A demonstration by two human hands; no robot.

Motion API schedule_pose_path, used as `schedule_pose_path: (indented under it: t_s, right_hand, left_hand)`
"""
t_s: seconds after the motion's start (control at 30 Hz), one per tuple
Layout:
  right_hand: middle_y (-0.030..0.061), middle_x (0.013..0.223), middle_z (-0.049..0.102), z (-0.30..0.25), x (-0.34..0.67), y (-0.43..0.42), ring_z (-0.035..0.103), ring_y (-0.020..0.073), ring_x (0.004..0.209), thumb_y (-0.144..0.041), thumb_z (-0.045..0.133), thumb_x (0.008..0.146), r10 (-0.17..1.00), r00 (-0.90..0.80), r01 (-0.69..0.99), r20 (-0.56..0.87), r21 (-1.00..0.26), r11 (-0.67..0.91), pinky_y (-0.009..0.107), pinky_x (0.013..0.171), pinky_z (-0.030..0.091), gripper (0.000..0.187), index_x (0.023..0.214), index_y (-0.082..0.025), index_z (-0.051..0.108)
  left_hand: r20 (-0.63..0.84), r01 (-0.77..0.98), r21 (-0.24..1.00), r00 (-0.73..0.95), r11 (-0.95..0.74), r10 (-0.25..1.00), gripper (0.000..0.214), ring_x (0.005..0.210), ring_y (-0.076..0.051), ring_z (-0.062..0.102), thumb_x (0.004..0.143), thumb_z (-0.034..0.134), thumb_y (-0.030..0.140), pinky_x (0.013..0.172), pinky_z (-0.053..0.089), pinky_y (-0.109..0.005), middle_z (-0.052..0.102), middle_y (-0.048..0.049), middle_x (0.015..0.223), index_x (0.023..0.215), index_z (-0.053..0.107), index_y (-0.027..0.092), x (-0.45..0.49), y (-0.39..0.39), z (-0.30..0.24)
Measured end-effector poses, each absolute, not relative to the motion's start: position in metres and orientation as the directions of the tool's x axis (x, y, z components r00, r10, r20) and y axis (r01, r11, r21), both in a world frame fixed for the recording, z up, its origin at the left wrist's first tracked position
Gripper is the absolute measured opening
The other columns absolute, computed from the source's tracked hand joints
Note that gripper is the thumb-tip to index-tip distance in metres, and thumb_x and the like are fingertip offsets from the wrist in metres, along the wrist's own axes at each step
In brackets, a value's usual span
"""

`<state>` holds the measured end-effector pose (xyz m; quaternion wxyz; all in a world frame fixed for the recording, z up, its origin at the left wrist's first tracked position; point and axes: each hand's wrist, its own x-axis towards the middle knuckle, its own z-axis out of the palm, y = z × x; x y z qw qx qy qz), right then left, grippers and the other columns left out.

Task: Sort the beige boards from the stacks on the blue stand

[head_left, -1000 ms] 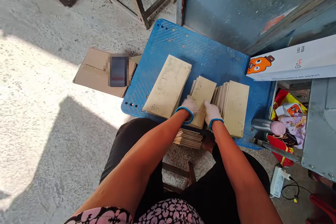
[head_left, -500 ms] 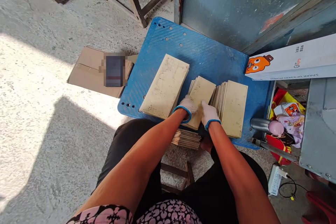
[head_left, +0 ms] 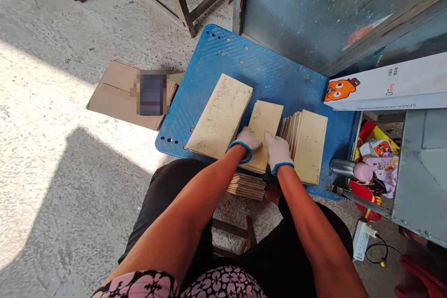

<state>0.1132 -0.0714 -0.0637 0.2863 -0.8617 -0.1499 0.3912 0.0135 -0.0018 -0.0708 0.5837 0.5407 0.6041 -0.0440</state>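
Observation:
Three stacks of pale, thin rectangular boards lie side by side on a blue plastic table. My left hand, in a white knit glove with a blue cuff, is closed against the left edge of the middle stack. Gloved alike, my right hand grips that stack's right edge, thumb on top. The left stack is wider and sits by my left hand. To the right, the third stack has its boards fanned out leftward. Fingertips under the edges are hidden.
Below the table edge, between my knees, is another bundle of boards. A white box lies at the right, above a metal bottle and wrappers. Flattened cardboard is at left. A power strip stands at lower right.
The middle stack was fanned at its upper left; its boards are now squared together, and it sits slightly more upright in view. Both hands stay at its sides.

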Motion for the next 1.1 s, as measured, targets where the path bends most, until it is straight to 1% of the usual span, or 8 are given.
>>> schedule_pose_path:
  t_s: [0.13,0.27,0.43,0.67,0.8,0.9,1.0,1.1]
  right_hand:
    - [0.0021,0.071,0.067,-0.063,0.114,-0.06,0.059,0.0184,0.067,-0.049,0.07,0.075,0.459,0.673,0.02,-0.58,-0.606,-0.795,0.027,0.059,0.044,0.031,0.082,-0.019,0.072]
    - [0.0019,0.071,0.068,-0.065,0.111,-0.052,0.06,0.0179,0.065,-0.047,0.068,0.078,0.424,0.637,-0.127,-0.644,-0.63,-0.766,0.027,0.058,0.046,0.032,0.089,-0.017,0.071]
    - [0.0031,0.072,0.068,-0.064,0.107,-0.051,0.061,0.0194,0.068,-0.051,0.068,0.08,0.364,0.704,-0.096,-0.61,-0.589,-0.802,0.028,0.06,0.047,0.032,0.082,-0.018,0.069]
    - [-0.0008,0.068,0.064,-0.043,0.118,-0.051,0.06,0.017,0.067,-0.048,0.065,0.082,0.422,0.676,-0.281,-0.604,-0.741,-0.61,0.027,0.062,0.051,0.029,0.084,-0.019,0.064]
    - [0.0026,0.089,0.072,-0.008,0.128,-0.062,0.066,0.0177,0.079,-0.047,0.062,0.086,0.527,0.646,-0.33,-0.552,-0.825,-0.458,0.027,0.068,0.056,0.033,0.101,-0.018,0.067]
    - [0.0053,0.101,0.074,0.015,0.129,-0.08,0.069,0.0195,0.087,-0.051,0.056,0.091,0.596,0.583,-0.392,-0.552,-0.834,-0.388,0.03,0.072,0.059,0.043,0.118,-0.019,0.066]
    - [0.0065,0.107,0.073,0.03,0.123,-0.099,0.069,0.0213,0.094,-0.056,0.057,0.09,0.655,0.555,-0.331,-0.513,-0.858,-0.392,0.03,0.074,0.059,0.049,0.12,-0.019,0.066]
    - [0.006,0.11,0.072,0.036,0.113,-0.117,0.068,0.0217,0.098,-0.056,0.06,0.087,0.652,0.598,-0.244,-0.466,-0.881,-0.405,0.028,0.075,0.058,0.046,0.113,-0.019,0.067]
  left_hand:
    - [-0.773,0.685,0.564,0.24,0.461,0.588,0.057,0.113,-0.027,0.067,0.063,0.08,0.017,0.091,0.054,-0.03,0.071,-0.0182,0.121,0.118,0.062,0.011,0.01,0.002,-0.06]
    - [-0.778,0.632,0.591,0.282,0.501,0.562,0.053,0.106,-0.026,0.07,0.063,0.077,0.012,0.086,0.056,-0.029,0.074,-0.0158,0.112,0.114,0.065,0.011,0.008,0.003,-0.054]
    - [-0.77,0.543,0.624,0.304,0.562,0.562,0.058,0.106,-0.026,0.07,0.062,0.075,0.008,0.082,0.058,-0.029,0.074,-0.0156,0.114,0.119,0.064,0.012,0.01,0.002,-0.057]
    - [-0.708,0.632,0.629,0.226,0.453,0.669,0.061,0.111,-0.028,0.067,0.063,0.083,0.026,0.088,0.055,-0.03,0.071,-0.014,0.12,0.118,0.06,0.015,0.007,0.008,-0.041]
    - [-0.603,0.387,0.794,0.399,0.47,0.691,0.059,0.107,-0.026,0.068,0.065,0.084,0.038,0.088,0.056,-0.031,0.075,-0.0088,0.112,0.117,0.063,0.018,-0.001,0.014,-0.017]
    - [-0.492,0.143,0.841,0.605,0.522,0.626,0.056,0.097,-0.025,0.071,0.064,0.085,0.044,0.081,0.059,-0.035,0.076,-0.0083,0.107,0.109,0.068,0.017,-0.005,0.014,0.001]
    - [-0.445,0.078,0.823,0.703,0.562,0.555,0.049,0.091,-0.025,0.072,0.062,0.086,0.044,0.079,0.061,-0.037,0.077,-0.0075,0.103,0.1,0.073,0.017,-0.007,0.009,0.013]
    - [-0.491,0.105,0.788,0.702,0.607,0.516,0.045,0.09,-0.024,0.073,0.058,0.089,0.038,0.077,0.061,-0.034,0.077,-0.0052,0.1,0.096,0.076,0.018,-0.009,0.0,0.017]
